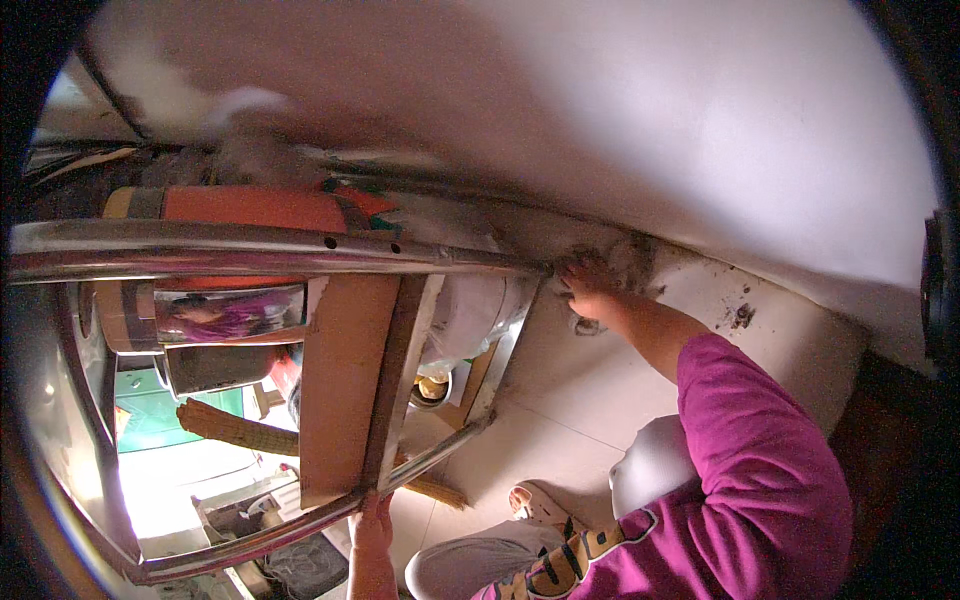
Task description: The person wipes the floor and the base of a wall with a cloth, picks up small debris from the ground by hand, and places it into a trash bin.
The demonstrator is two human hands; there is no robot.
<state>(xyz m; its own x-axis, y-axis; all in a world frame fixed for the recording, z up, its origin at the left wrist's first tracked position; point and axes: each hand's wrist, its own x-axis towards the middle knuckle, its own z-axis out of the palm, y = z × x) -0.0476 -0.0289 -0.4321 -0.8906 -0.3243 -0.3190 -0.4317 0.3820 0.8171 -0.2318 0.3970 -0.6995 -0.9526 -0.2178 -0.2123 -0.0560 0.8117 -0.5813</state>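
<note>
A metal-tubed frame (435, 457) fills the left half of the head view, with a brown board (345, 390) set across it. My left hand (372, 519) comes up from the bottom edge and grips the frame's near rail; its fingers are partly hidden there. On the pale tiled floor by the wall, my right hand (589, 286) reaches down to a dark, fuzzy patch of dirt (634, 259), just past the frame's far corner. Its fingers are blurred, so I cannot tell whether anything is in them.
Behind the frame sits an orange item (255, 208). A green surface (146, 409), a rough-textured tan strip (232, 427) and a box of odds and ends (240, 517) show through or below it. Dark spots (742, 315) mark the floor beside the white wall (712, 135).
</note>
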